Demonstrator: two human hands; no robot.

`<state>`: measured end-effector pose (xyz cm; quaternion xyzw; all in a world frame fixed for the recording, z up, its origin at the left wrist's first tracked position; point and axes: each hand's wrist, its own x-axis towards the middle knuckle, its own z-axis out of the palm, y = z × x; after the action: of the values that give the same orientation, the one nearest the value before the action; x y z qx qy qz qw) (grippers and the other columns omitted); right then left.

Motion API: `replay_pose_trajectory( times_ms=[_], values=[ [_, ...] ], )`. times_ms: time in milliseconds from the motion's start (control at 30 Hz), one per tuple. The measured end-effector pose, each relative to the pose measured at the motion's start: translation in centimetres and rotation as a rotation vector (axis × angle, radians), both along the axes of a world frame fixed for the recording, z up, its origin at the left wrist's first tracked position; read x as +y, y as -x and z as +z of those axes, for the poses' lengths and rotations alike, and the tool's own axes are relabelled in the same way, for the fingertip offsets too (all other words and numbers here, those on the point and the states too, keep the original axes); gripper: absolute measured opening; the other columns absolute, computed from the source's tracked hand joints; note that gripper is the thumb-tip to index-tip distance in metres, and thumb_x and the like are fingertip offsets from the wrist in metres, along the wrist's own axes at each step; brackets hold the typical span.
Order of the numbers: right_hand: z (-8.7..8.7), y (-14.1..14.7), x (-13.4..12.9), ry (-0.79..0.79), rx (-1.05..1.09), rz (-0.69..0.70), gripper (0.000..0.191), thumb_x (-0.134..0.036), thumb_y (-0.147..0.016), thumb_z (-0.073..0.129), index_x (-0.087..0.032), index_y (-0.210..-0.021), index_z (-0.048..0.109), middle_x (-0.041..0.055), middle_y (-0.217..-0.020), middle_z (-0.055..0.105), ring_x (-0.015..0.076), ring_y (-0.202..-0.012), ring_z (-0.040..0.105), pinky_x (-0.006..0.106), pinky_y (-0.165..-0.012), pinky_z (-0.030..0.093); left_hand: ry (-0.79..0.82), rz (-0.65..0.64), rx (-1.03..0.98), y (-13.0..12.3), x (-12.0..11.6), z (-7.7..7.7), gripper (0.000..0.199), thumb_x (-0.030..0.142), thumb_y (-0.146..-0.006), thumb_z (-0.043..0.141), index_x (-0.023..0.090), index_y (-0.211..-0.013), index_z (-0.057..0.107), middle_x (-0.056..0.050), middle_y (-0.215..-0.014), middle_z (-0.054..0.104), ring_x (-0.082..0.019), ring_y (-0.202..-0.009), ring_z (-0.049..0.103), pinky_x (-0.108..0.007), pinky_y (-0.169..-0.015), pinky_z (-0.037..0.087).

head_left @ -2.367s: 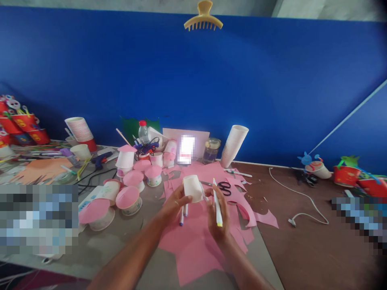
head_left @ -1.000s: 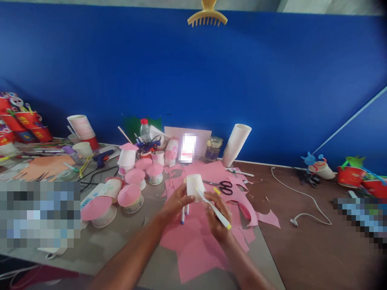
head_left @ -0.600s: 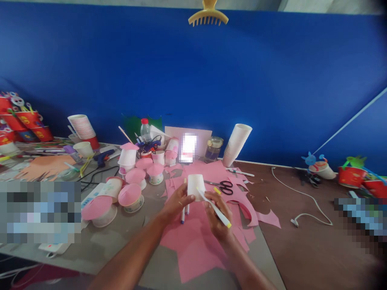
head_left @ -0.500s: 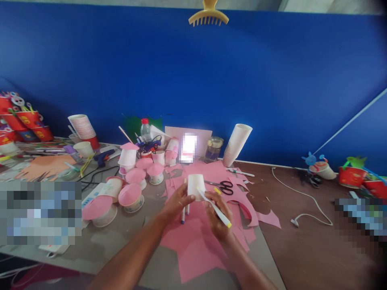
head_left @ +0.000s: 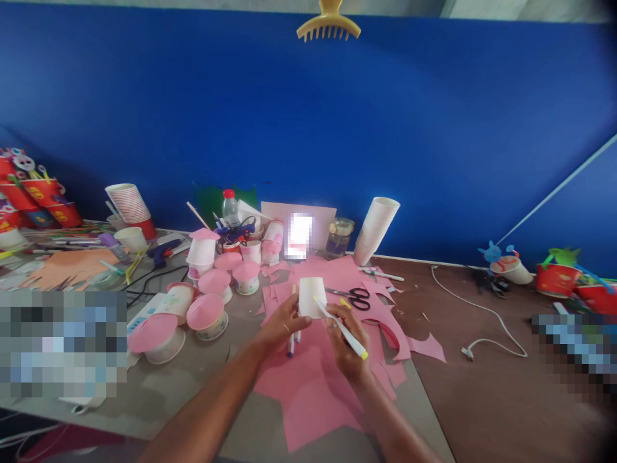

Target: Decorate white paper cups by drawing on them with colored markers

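Note:
My left hand (head_left: 283, 321) is closed on the lower left side of a plain white paper cup (head_left: 310, 292). In my right hand (head_left: 351, 344) there is a white marker (head_left: 348, 334) with a yellow end; its tip meets the cup's side. Pink paper (head_left: 315, 399) lies in layers under both hands. Between my hands and partly behind the left one, markers with dark ends (head_left: 291, 347) rest on that paper. Black-handled scissors (head_left: 357, 299) lie just beyond my right hand, near a yellow marker cap (head_left: 345, 303).
Paper cups topped with pink cones (head_left: 207, 311) stand on the left. Behind are a phone (head_left: 299, 235), a glass jar (head_left: 340, 236) and a leaning stack of white cups (head_left: 376, 230). A white cable (head_left: 486, 315) crosses the brown tabletop at right. A glue gun (head_left: 164, 252) lies far left.
The whole view has shifted slightly. Both hands keep their grip, and the cup looks a little more turned or tilted under the marker tip.

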<state>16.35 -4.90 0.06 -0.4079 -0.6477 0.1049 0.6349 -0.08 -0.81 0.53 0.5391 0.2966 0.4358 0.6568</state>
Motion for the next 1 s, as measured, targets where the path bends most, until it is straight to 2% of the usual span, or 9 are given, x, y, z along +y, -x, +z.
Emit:
replay_pose_trajectory(
  times_ms=[133,333,533,700,800,1000],
  values=[
    [0.12,-0.09,-0.18,0.051,-0.015,-0.003,0.012,-0.025,-0.092,0.054,-0.022,-0.097,0.064,0.0057,-0.088,0.072,0.0188,-0.073,0.068,0.031,-0.064,0.054,-0.034,0.003,0.036,0.11,0.13,-0.1,0.055,0.042,-0.074,0.078,0.018,-0.121,0.061,-0.009,-0.115,0.065,-0.028,-0.109,0.057,-0.037,-0.092,0.045],
    [0.36,-0.18,-0.23,0.024,-0.03,0.012,0.012,-0.022,-0.09,0.053,-0.023,-0.093,0.065,0.005,-0.085,0.073,0.0223,-0.083,0.071,0.033,-0.071,0.056,-0.02,0.041,0.058,0.34,0.25,-0.35,0.048,0.04,-0.076,0.077,0.018,-0.116,0.063,-0.007,-0.104,0.065,-0.026,-0.101,0.059,-0.037,-0.089,0.047],
    [0.55,-0.42,-0.27,0.041,-0.007,0.068,0.012,-0.022,-0.088,0.055,-0.023,-0.086,0.066,0.0035,-0.081,0.073,0.0237,-0.091,0.072,0.032,-0.072,0.057,-0.022,0.039,0.039,0.31,0.32,-0.18,0.055,0.04,-0.073,0.079,0.018,-0.121,0.062,-0.009,-0.109,0.067,-0.029,-0.106,0.059,-0.04,-0.094,0.045],
    [0.17,-0.61,-0.29,0.143,0.129,0.072,0.012,-0.029,-0.091,0.057,-0.022,-0.094,0.066,0.0048,-0.085,0.072,0.0198,-0.075,0.069,0.031,-0.064,0.055,-0.048,0.024,0.02,0.31,0.39,-0.21,0.054,0.038,-0.075,0.077,0.019,-0.123,0.062,-0.009,-0.117,0.066,-0.03,-0.111,0.057,-0.04,-0.097,0.043],
    [-0.01,-0.56,-0.16,0.174,0.181,0.064,0.014,-0.033,-0.092,0.058,-0.023,-0.097,0.066,0.0032,-0.081,0.069,0.0169,-0.065,0.063,0.029,-0.057,0.051,-0.069,0.029,0.032,0.3,0.44,-0.35,0.054,0.039,-0.074,0.078,0.02,-0.122,0.062,-0.009,-0.116,0.065,-0.03,-0.111,0.057,-0.041,-0.099,0.041],
    [0.2,-0.33,-0.06,0.169,0.147,0.08,0.012,-0.032,-0.092,0.059,-0.022,-0.095,0.066,0.0038,-0.082,0.068,0.017,-0.068,0.063,0.028,-0.056,0.048,-0.049,0.021,0.044,0.21,0.35,-0.23,0.056,0.042,-0.074,0.079,0.019,-0.122,0.061,-0.009,-0.114,0.065,-0.029,-0.109,0.057,-0.042,-0.099,0.042]
  ],
)
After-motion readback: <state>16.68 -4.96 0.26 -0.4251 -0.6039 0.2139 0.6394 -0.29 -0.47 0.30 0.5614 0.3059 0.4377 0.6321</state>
